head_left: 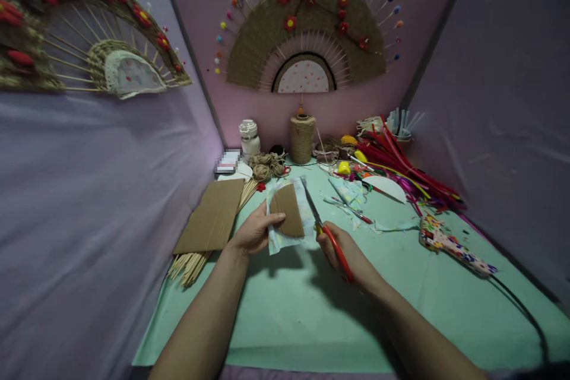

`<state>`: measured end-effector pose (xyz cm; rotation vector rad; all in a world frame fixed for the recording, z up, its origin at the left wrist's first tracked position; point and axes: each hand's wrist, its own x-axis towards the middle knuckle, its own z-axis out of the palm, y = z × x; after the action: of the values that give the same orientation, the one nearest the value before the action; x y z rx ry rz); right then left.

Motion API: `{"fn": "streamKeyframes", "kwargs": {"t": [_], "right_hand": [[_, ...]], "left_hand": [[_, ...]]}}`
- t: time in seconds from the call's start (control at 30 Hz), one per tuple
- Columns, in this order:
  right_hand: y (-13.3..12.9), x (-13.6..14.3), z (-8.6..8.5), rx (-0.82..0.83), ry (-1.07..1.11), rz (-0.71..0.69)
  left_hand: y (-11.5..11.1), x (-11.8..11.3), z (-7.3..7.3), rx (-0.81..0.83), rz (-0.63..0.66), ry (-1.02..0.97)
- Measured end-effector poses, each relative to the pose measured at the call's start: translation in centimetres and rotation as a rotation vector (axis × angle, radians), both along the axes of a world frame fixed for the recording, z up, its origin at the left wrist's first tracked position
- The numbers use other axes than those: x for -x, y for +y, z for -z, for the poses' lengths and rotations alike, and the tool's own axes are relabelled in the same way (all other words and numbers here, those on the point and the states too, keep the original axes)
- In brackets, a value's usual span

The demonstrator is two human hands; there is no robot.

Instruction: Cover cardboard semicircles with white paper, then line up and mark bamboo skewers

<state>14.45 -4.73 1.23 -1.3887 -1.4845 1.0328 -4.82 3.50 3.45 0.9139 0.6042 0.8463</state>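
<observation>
Near the middle of the table, my left hand (pixel 259 229) pinches a half-round piece of cardboard (pixel 288 212) laid on a light patterned cloth (pixel 276 242), its thumb on the cardboard. The cloth sticks out around the cardboard's edges. My right hand (pixel 341 252) is closed round the red handles of the scissors (pixel 337 249). Their blades point up and away, close to the cloth's right edge, and look nearly closed. Both hands are above the green tabletop (pixel 285 320).
Cardboard sheet (pixel 214 214) lies over wooden sticks (pixel 189 270) at left. Twine cone (pixel 302 139), jar (pixel 249 138) and twine balls (pixel 267 166) stand behind. Cloth scraps (pixel 350 192), red pipe cleaners (pixel 401 166) and a corded glue gun (pixel 454 249) lie right. Decorated fans (pixel 249 47) hang above.
</observation>
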Motion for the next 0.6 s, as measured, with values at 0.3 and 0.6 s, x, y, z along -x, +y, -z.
{"fn": "streamKeyframes", "kwargs": {"t": [0.3,0.6], "right_hand": [[-0.35,0.19,-0.62,-0.023,0.063,0.008],[-0.07,0.06,-0.20,0.034,0.155,0.111]], "left_hand": [[-0.47,-0.13,-0.30,0.041,0.041,0.058],[-0.21,0.11,-0.01,0.003,0.073,0.084]]}}
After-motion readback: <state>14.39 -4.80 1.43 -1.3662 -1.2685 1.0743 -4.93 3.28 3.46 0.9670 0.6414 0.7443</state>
